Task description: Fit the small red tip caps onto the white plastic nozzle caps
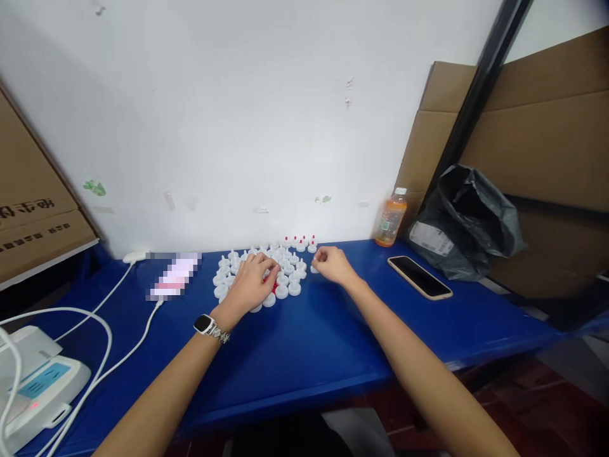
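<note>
My left hand (pixel 254 279), with a watch at the wrist, is over a cluster of white nozzle caps (pixel 281 291). Its thumb and index finger come together above some small red tips (pixel 275 287); whatever is between them is hidden. Just right of the cluster, my right hand (pixel 332 264) is closed in a pinch, fingers curled at a white cap (pixel 313 269) on the table. Behind the cluster, by the wall, several white caps with red tips on them (pixel 312 245) stand upright.
The blue table (pixel 295 355) meets a white wall. To the right are a phone (pixel 419 277), an orange drink bottle (pixel 391 219) and a grey plastic bag (pixel 457 228). On the left, a power strip (pixel 42 387) and white cables lie near a blurred-out lit device (pixel 175 276).
</note>
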{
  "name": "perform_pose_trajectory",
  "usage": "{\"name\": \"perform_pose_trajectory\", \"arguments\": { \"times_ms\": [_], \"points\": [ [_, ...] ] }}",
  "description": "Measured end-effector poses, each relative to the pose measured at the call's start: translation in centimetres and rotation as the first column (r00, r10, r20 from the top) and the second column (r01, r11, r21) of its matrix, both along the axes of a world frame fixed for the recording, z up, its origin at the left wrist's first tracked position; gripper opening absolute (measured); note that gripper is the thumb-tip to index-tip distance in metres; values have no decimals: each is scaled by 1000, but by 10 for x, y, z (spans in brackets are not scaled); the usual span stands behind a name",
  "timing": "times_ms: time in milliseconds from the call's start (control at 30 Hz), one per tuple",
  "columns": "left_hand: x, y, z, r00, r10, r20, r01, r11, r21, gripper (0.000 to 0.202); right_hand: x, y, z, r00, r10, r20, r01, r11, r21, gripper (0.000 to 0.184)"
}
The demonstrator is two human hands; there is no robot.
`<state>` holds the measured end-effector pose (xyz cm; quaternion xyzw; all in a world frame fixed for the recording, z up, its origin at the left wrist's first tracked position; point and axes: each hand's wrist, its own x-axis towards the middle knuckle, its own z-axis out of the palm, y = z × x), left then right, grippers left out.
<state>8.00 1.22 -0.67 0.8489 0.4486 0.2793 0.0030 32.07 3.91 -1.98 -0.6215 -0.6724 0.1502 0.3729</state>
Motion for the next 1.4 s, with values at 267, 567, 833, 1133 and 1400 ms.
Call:
{"name": "perform_pose_trajectory", "arguments": {
  "times_ms": [267,567,833,1133,1400],
  "points": [
    [52,30,13,993,-68,-101,69,998,9,30,1,0,0,996,87,-1,-87,988,-124,10],
    [77,48,-3,996,-68,-50,68,998,-16,28,10,73,-20,978,-204,47,206,978,-45,28],
    [61,36,0,997,-62,35,61,998,27,22,-9,61,-15,984,-175,20,170,975,145,15],
    [27,3,12,999,-30,32,26,993,114,21,-61,-26,2,935,331,-125,-271,898,348,14],
    [-3,-11,14,995,-91,-31,92,994,63,29,-75,-47,2,877,417,-239,-337,888,312,17]
  ]
}}
